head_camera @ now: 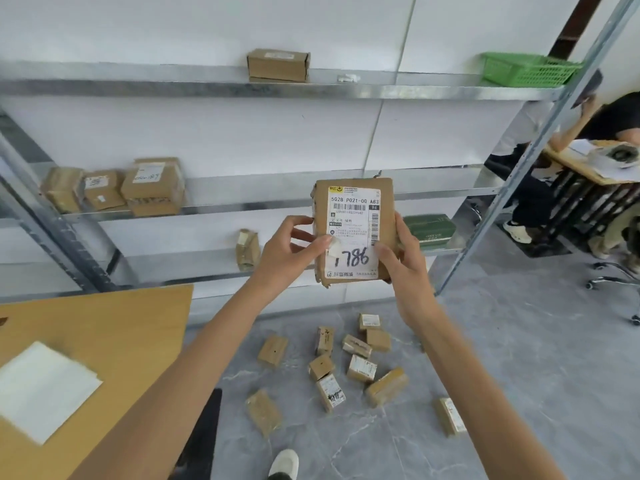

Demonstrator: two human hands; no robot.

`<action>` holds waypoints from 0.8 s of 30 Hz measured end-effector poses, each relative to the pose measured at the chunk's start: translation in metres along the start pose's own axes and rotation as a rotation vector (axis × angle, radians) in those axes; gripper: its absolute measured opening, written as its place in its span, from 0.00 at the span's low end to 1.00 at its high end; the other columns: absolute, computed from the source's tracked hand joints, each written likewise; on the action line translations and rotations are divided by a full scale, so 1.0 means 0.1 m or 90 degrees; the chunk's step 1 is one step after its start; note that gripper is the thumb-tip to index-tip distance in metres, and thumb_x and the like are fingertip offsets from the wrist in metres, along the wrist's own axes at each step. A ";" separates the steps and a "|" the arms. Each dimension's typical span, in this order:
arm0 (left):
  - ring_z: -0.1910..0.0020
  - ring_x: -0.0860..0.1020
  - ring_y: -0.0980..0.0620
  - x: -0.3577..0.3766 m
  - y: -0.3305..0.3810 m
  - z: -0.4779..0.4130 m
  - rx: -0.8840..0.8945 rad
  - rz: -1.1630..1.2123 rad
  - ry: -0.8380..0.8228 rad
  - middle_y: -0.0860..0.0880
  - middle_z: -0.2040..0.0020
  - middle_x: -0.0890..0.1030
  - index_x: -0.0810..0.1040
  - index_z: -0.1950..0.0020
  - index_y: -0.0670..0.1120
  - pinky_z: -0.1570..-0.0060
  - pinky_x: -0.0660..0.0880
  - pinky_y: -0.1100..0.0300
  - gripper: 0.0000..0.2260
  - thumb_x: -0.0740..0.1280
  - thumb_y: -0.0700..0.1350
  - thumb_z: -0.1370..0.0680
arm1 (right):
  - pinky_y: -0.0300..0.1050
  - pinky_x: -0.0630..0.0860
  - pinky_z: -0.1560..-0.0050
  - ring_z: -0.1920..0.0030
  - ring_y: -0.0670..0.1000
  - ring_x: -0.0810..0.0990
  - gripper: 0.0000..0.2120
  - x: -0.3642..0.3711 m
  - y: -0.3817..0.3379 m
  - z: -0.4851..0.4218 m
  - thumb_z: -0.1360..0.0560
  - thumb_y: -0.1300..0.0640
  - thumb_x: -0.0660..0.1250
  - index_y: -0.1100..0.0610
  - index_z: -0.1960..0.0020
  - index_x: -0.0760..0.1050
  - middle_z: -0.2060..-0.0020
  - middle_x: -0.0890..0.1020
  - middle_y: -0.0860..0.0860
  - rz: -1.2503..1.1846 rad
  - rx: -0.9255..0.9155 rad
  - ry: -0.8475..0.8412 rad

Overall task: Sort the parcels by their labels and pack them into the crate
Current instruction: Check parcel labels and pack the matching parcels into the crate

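Note:
I hold a brown cardboard parcel (pixel 353 216) upright in front of me, its white label facing me with "1786" handwritten in black. My left hand (pixel 287 252) grips its left edge, thumb on the label's lower left. My right hand (pixel 403 258) grips its right edge and lower corner. Several small brown parcels (pixel 360 367) lie scattered on the grey floor below. More parcels (pixel 152 187) sit on the middle shelf at left, and one box (pixel 278 65) stands on the top shelf. A green crate (pixel 526 69) rests on the top shelf at right.
A metal shelving rack (pixel 207 90) stands against the white wall. A wooden table (pixel 114 334) with white paper (pixel 41 389) is at lower left. A green tin (pixel 429 228) and a wrapped parcel (pixel 247 249) sit on the low shelf. A seated person (pixel 609 123) is at right.

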State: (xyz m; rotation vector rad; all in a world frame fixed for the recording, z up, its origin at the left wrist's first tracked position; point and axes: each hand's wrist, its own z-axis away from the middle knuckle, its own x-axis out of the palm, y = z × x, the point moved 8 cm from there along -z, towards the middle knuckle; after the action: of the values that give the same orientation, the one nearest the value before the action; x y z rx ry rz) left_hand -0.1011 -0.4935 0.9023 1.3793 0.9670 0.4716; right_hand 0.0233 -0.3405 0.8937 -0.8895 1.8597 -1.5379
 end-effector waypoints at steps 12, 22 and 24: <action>0.56 0.79 0.61 -0.01 0.05 1.68 -0.010 -0.088 0.116 0.59 0.54 0.79 0.72 0.39 0.54 0.61 0.72 0.69 0.19 0.63 0.61 0.26 | 0.42 0.81 0.56 0.37 0.56 0.74 0.27 -0.08 0.02 1.33 0.22 0.56 0.64 0.42 0.26 0.61 0.35 0.66 0.51 0.022 0.082 -0.096; 0.54 0.77 0.64 -0.91 -0.10 2.99 -0.036 -0.086 0.075 0.59 0.47 0.75 0.68 0.38 0.58 0.64 0.72 0.73 0.24 0.68 0.63 0.31 | 0.51 0.81 0.48 0.40 0.52 0.78 0.22 0.98 -0.35 2.48 0.21 0.55 0.62 0.39 0.30 0.65 0.36 0.76 0.49 0.032 0.057 -0.213; 0.55 0.78 0.62 -1.14 -0.22 3.25 -0.062 -0.102 0.081 0.59 0.48 0.76 0.68 0.39 0.58 0.65 0.72 0.72 0.26 0.72 0.61 0.32 | 0.45 0.82 0.53 0.44 0.49 0.81 0.21 1.24 -0.37 2.73 0.21 0.57 0.62 0.38 0.33 0.66 0.40 0.79 0.47 0.018 0.064 -0.233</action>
State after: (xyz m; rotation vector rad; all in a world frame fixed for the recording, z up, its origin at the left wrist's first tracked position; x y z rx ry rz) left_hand 0.0882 -0.7815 0.8852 1.1851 1.1348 0.4831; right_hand 0.1618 -0.6087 0.8788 -1.0165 1.5152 -1.3342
